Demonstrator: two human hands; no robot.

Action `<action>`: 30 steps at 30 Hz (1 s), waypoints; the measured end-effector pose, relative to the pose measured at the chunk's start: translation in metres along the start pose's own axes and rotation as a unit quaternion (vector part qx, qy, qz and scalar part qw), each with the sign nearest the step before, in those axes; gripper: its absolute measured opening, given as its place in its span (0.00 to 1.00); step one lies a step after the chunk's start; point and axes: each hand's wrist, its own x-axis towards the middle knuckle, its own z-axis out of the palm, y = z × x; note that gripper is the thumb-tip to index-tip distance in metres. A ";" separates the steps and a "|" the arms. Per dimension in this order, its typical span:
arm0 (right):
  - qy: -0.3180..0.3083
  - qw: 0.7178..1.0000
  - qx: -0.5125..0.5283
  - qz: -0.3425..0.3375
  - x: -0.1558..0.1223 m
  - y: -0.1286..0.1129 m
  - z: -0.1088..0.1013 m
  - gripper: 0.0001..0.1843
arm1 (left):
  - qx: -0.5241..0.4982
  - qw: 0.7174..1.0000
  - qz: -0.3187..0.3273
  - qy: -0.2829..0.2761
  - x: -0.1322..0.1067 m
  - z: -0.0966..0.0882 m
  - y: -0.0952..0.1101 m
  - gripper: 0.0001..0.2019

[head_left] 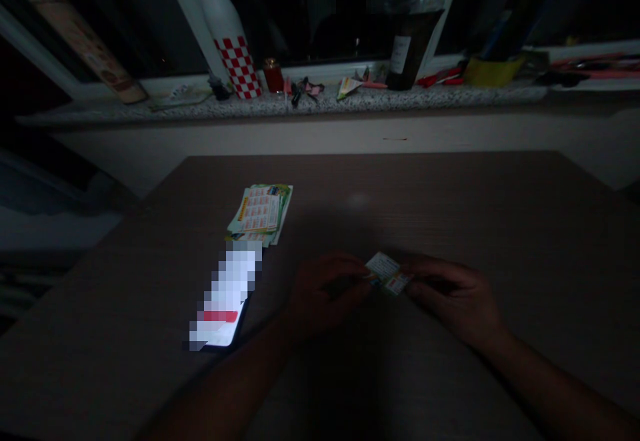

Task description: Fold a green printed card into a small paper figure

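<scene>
A small piece of printed card (384,266), white and green with fine text, is pinched between my two hands above the table. It looks folded or creased, though the dim light hides the details. My left hand (327,289) grips its left edge between thumb and fingers. From the other side, my right hand (453,292) holds the right edge the same way. Left of my hands lies a stack of printed calendar cards (260,211), slightly fanned. Just in front of that stack rests a phone (227,294) with a lit, pixelated screen.
Beyond the brown table (450,201), a granite windowsill (320,102) carries a white bottle with red checks (240,61), a small red jar (273,76), a dark pouch (407,54), a yellow container (493,71) and a tall patterned tube (83,41).
</scene>
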 end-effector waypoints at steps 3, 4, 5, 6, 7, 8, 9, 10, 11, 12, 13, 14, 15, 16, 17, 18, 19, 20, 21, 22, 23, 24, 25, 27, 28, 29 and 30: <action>0.000 1.000 0.008 0.007 0.001 -0.002 0.000 0.07 | 0.002 1.000 -0.002 0.001 0.000 0.000 0.000 0.07; 0.001 1.000 0.011 0.011 0.001 -0.003 0.000 0.07 | 0.003 1.000 -0.006 0.000 -0.001 0.000 0.000 0.07; 0.001 1.000 0.013 0.015 0.002 -0.003 0.000 0.06 | 0.004 1.000 -0.012 -0.001 -0.001 0.000 0.000 0.07; 0.001 1.000 0.014 0.018 0.002 -0.004 0.001 0.06 | 0.007 1.000 -0.020 -0.001 -0.001 0.000 0.000 0.08; 0.002 1.000 0.016 0.020 0.002 -0.004 0.001 0.06 | 0.011 1.000 -0.029 -0.001 -0.002 0.000 0.000 0.08; 0.005 1.000 0.016 0.023 0.002 -0.004 0.001 0.06 | 0.013 0.999 -0.036 -0.001 -0.002 0.000 -0.001 0.08; 0.007 1.000 0.017 0.025 0.002 -0.003 0.002 0.06 | 0.015 0.999 -0.044 0.002 -0.002 0.000 -0.001 0.07; 0.009 0.999 0.017 0.027 0.002 -0.002 0.002 0.06 | 0.017 0.999 -0.051 0.005 -0.002 0.000 -0.001 0.07; 0.013 0.999 0.019 0.028 0.002 -0.001 0.002 0.06 | 0.016 0.998 -0.056 0.007 -0.002 0.001 -0.001 0.07; 0.014 0.999 0.022 0.027 0.001 0.000 0.002 0.06 | 0.014 0.998 -0.059 0.007 -0.002 0.001 -0.001 0.07; 0.015 0.999 0.024 0.025 0.001 0.000 0.002 0.06 | 0.013 0.998 -0.062 0.008 -0.002 0.001 -0.001 0.07; 0.015 0.999 0.025 0.022 0.001 0.001 0.002 0.07 | 0.011 0.998 -0.065 0.012 -0.001 0.001 -0.001 0.06; 0.015 0.999 0.026 0.019 0.001 0.001 0.003 0.07 | 0.008 0.998 -0.066 0.015 -0.001 0.002 -0.001 0.06; 0.017 0.999 0.026 0.018 0.001 0.001 0.003 0.07 | 0.003 0.998 -0.067 0.017 0.000 0.002 0.000 0.06; 0.019 0.999 0.025 0.018 0.001 0.001 0.004 0.06 | -0.003 0.997 -0.070 0.020 0.000 0.002 0.000 0.05; 0.023 0.999 0.024 0.020 0.001 0.000 0.004 0.05 | -0.009 0.997 -0.075 0.022 0.000 0.003 0.000 0.05; 0.028 0.999 0.023 0.022 0.002 0.000 0.005 0.04 | -0.016 0.996 -0.082 0.024 0.000 0.003 0.001 0.04; 0.033 0.999 0.021 0.025 0.002 -0.001 0.006 0.03 | -0.022 0.995 -0.091 0.025 0.000 0.004 0.001 0.03; 0.040 0.999 0.019 0.028 0.002 -0.002 0.007 0.02 | -0.028 0.994 -0.101 0.026 0.000 0.004 0.002 0.03; 0.046 0.998 0.017 0.032 0.002 -0.004 0.007 0.01 | -0.033 0.993 -0.113 0.030 0.000 0.005 0.002 0.03; 0.052 0.998 0.017 0.037 0.002 -0.005 0.008 0.01 | -0.039 0.991 -0.124 0.034 0.000 0.006 0.003 0.02; 0.056 0.997 0.017 0.043 0.002 -0.006 0.009 0.01 | -0.046 0.989 -0.136 0.038 0.000 0.007 0.004 0.02; 0.058 0.997 0.019 0.050 0.002 -0.007 0.011 0.02 | -0.053 0.987 -0.149 0.043 -0.001 0.008 0.004 0.02; 0.065 0.995 0.024 0.066 0.001 -0.008 0.013 0.04 | -0.071 0.981 -0.173 0.056 -0.001 0.011 0.005 0.02; 0.070 0.994 0.027 0.075 0.001 -0.009 0.014 0.04 | -0.083 0.977 -0.186 0.064 -0.001 0.013 0.005 0.02; 0.077 0.993 0.029 0.084 0.001 -0.009 0.015 0.04 | -0.098 0.972 -0.201 0.071 -0.002 0.015 0.005 0.03; 0.085 0.992 0.030 0.093 0.000 -0.009 0.017 0.04 | -0.114 0.967 -0.216 0.078 -0.002 0.017 0.006 0.03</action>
